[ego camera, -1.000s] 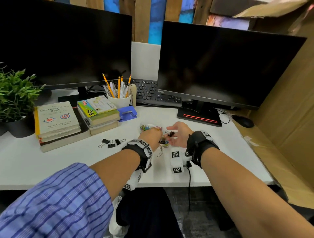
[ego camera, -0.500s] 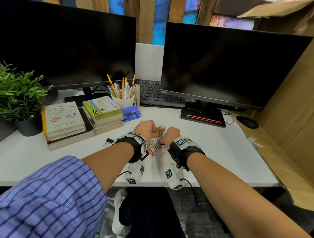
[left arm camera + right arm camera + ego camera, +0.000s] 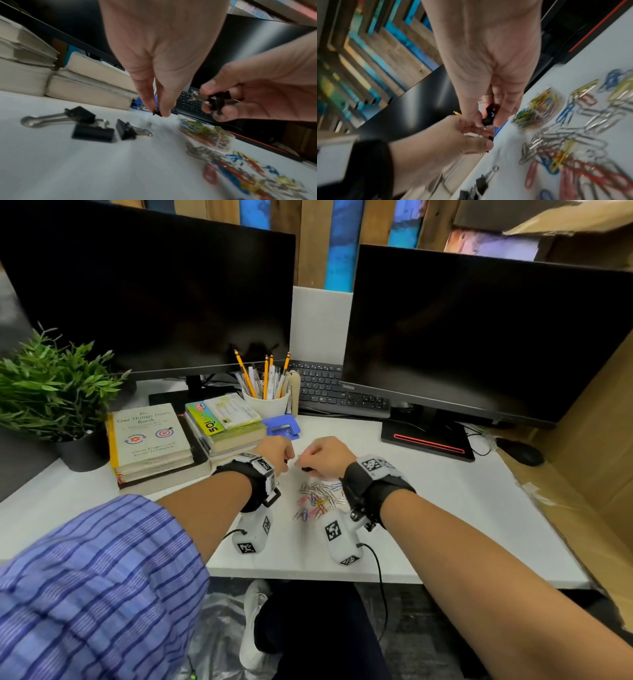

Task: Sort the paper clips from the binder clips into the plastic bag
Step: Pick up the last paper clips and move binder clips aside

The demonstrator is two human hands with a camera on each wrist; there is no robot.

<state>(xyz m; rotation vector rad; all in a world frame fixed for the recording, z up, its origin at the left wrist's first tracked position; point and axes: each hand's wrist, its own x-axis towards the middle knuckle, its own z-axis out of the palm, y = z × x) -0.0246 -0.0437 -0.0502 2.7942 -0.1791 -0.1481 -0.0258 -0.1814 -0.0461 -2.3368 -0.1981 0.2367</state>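
Note:
My left hand (image 3: 158, 113) pinches a small black binder clip (image 3: 157, 113) between thumb and forefinger just above the desk. Close to its right, my right hand (image 3: 214, 106) holds a clump of black binder clips (image 3: 217, 100) in curled fingers; the right wrist view shows these held clips (image 3: 489, 115) too. Three more binder clips (image 3: 92, 133) lie on the desk to the left. A clear plastic bag (image 3: 205, 134) with coloured paper clips inside lies beyond a loose pile of paper clips (image 3: 318, 501), which sits between my wrists.
Stacked books (image 3: 154, 440) stand at the left, with a blue hole punch (image 3: 282, 426) and a pencil cup (image 3: 267, 402) behind my hands. Two monitors (image 3: 479, 337) and a keyboard (image 3: 335, 392) fill the back. A mouse (image 3: 520, 451) lies at the right, beside a cardboard wall.
My right hand, palm up a second ago, has turned over and curled round the binder clips. Both hands have moved beyond the paper clip pile, which now shows between my wrists.

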